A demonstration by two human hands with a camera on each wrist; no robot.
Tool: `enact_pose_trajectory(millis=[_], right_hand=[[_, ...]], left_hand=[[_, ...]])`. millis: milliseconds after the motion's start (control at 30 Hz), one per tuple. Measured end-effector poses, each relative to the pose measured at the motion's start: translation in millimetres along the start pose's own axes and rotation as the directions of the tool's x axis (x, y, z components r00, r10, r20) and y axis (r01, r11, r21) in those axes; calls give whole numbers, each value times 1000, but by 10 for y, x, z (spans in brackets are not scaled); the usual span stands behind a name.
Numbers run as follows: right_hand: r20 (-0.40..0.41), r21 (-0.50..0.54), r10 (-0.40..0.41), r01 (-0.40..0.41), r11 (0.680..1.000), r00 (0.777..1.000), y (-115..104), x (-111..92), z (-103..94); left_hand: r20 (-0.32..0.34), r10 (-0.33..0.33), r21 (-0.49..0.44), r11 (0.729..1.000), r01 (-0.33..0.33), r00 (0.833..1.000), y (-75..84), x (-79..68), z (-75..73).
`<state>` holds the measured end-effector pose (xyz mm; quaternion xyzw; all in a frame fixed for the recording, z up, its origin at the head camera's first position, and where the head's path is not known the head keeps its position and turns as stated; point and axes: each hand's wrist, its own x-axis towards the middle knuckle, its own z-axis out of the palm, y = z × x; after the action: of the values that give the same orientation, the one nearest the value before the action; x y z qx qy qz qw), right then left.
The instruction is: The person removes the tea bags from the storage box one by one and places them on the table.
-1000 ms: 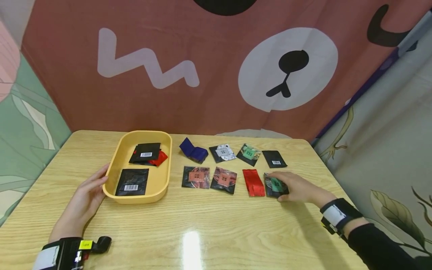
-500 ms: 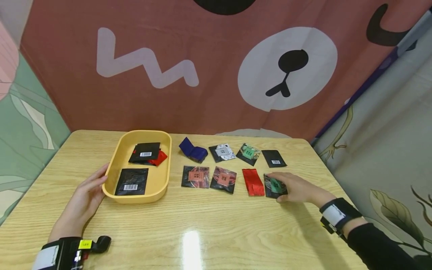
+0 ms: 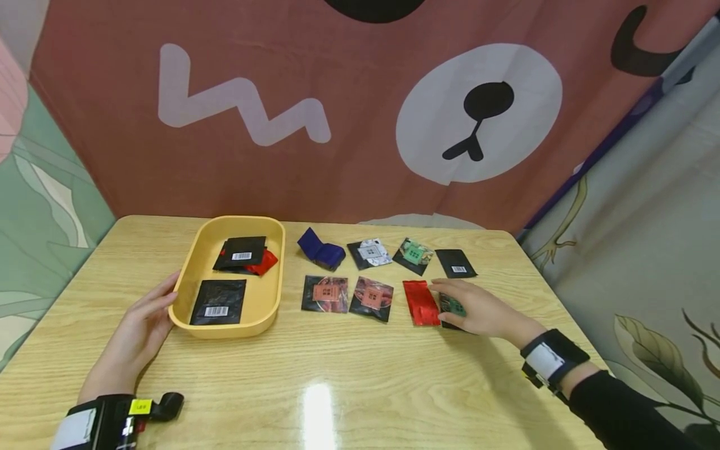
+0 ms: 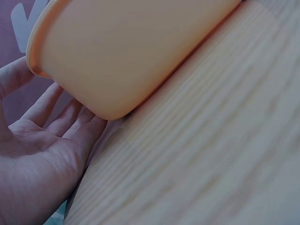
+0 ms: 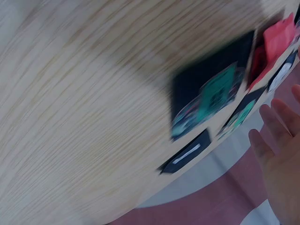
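At the left side of the yellow tray (image 3: 275, 306), my left hand (image 3: 137, 331) rests its extended fingers against the outer wall just under the rim. In the left wrist view, these fingers (image 4: 70, 117) lie along the tray's outside with the palm showing. My right hand (image 3: 486, 309) is over a black sachet with a green label (image 3: 449, 306), covering much of it, and its fingertips reach the edge of a red packet (image 3: 420, 303). The right wrist view has the green-labelled sachet (image 5: 213, 84) flat on the table and the right hand (image 5: 281, 154) above it, fingers spread, nothing held.
Inside the tray are black sachets (image 3: 218, 302) and a red packet (image 3: 262, 263). Two red-labelled sachets (image 3: 325, 294) lie in the front row. Behind are a folded dark blue packet (image 3: 322, 250), a white-patterned sachet (image 3: 370, 253), another green-labelled one (image 3: 413, 255) and a black one (image 3: 455, 263).
My right hand has shifted left from the green-labelled sachet's right edge to above it, toward the red packet. The sachet stays in place. My left hand has stayed at the tray.
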<state>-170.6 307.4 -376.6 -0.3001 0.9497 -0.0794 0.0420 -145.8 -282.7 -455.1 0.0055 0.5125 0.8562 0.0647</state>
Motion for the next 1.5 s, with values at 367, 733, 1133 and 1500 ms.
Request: enact_pose_trajectory(millis=[367,733,1133,1500], right_hand=[[70,52,-134,131,990,989,-494,194,75],[68,99,-299,292,951,952,-980,583,179],[48,11,-431,431,902,901,-1627,1151,47],[138,-55,-431,441,896,892,-2154,1695,-50]], left_hand=[[-17,-8,3,1000,8,1000,-23,27,20],[-4,2,15,1000,-2,1000,-30,38,-2],[11,1,1,1000,-1,1000,-59,21,-38],[-11,-6,-17,1000,6,1000,-31,28,-36]])
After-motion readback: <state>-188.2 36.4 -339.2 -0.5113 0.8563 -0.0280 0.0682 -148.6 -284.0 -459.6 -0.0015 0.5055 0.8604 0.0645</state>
